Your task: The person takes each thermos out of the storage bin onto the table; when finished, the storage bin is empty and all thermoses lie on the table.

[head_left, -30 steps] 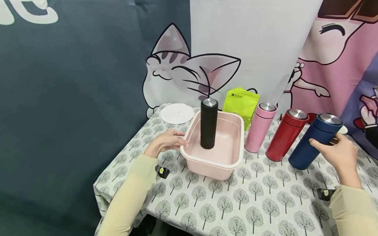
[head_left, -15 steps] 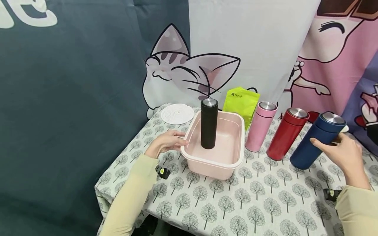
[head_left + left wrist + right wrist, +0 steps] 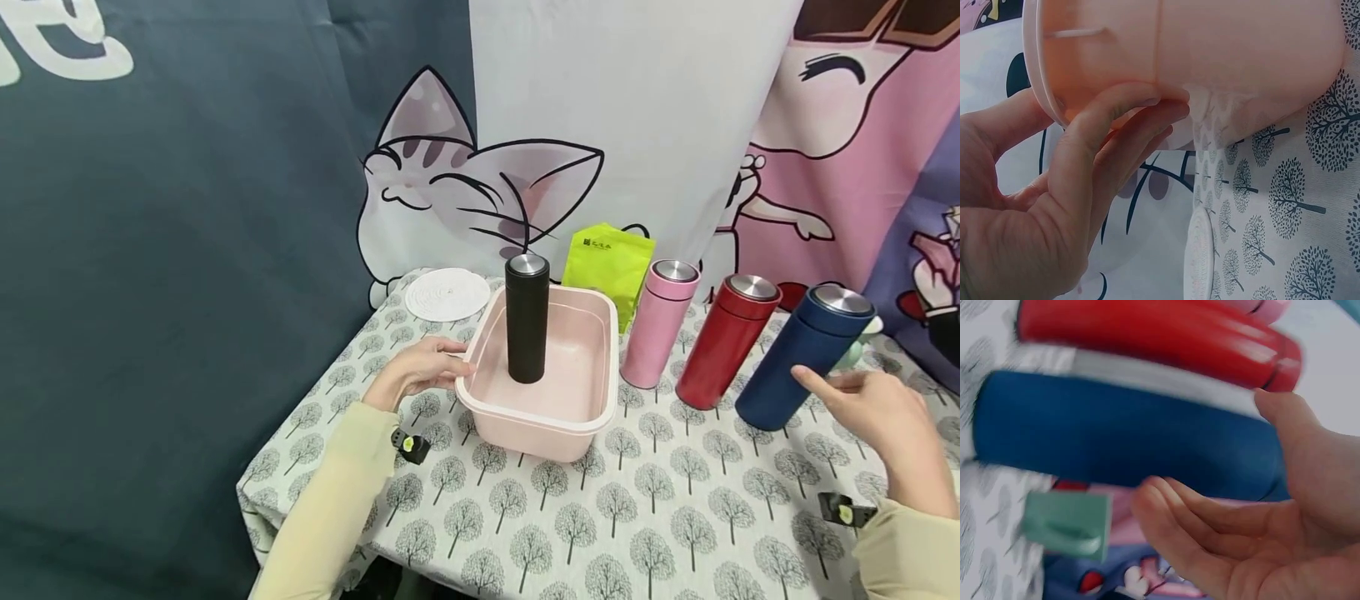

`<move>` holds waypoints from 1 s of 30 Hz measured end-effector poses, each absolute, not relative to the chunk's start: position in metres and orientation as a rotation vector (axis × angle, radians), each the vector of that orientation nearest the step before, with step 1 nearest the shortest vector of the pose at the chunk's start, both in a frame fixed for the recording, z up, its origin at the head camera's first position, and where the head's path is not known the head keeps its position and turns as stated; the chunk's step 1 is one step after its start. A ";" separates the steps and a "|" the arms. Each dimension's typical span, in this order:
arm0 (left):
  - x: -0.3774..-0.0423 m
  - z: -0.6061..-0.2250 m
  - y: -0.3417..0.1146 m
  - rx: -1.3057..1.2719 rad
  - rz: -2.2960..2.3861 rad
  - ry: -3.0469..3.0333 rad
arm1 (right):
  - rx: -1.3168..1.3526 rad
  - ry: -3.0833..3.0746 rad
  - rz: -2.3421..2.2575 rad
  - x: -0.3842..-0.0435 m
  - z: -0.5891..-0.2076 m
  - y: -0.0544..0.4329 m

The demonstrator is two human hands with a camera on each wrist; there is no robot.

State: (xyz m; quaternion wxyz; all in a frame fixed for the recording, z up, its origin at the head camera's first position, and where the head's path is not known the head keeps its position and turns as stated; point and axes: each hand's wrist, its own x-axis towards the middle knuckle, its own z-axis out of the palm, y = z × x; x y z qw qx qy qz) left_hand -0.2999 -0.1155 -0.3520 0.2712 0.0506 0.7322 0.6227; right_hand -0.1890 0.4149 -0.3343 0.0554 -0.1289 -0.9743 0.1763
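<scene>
My left hand (image 3: 423, 367) grips the left rim of a pale pink plastic basin (image 3: 525, 433), thumb at the rim and fingers against the outer wall in the left wrist view. Inside the basin a black thermos flask (image 3: 527, 329) with a steel-topped lid stands upright. On the right, my right hand (image 3: 881, 408) is beside a dark blue thermos flask (image 3: 798, 362) that stands on the table. Its thumb and fingers are spread, uncurled from the flask, as the right wrist view shows. Left of the blue flask stand a red thermos flask (image 3: 723, 350) and a pink thermos flask (image 3: 656, 333).
A lime-green bag (image 3: 609, 267) stands behind the basin. A round white mat (image 3: 447, 294) lies at the table's back left. Behind the blue flask is a pale green mug (image 3: 1066, 522). The tree-print tablecloth (image 3: 570, 525) ends at a left edge; printed curtains hang behind.
My right hand has let go of the blue flask and drawn back to the right and down; the flask stands nearly where it was. The left hand stays on the basin.
</scene>
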 end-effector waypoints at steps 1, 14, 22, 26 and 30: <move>-0.300 -0.351 -0.115 0.139 1.677 1.973 | -0.359 -2.955 0.553 -0.187 -0.332 0.411; -0.301 -0.344 -0.113 0.169 1.657 1.976 | -0.136 -2.650 0.983 -0.193 -0.332 0.338; -0.300 -0.341 -0.123 0.183 1.664 2.015 | 0.132 -2.538 1.250 -0.239 -0.322 0.270; -0.295 -0.346 -0.124 0.197 1.656 1.996 | 0.258 -2.533 1.408 -0.264 -0.327 0.241; -0.294 -0.350 -0.120 0.216 1.659 1.982 | 0.324 -2.591 1.427 -0.285 -0.327 0.217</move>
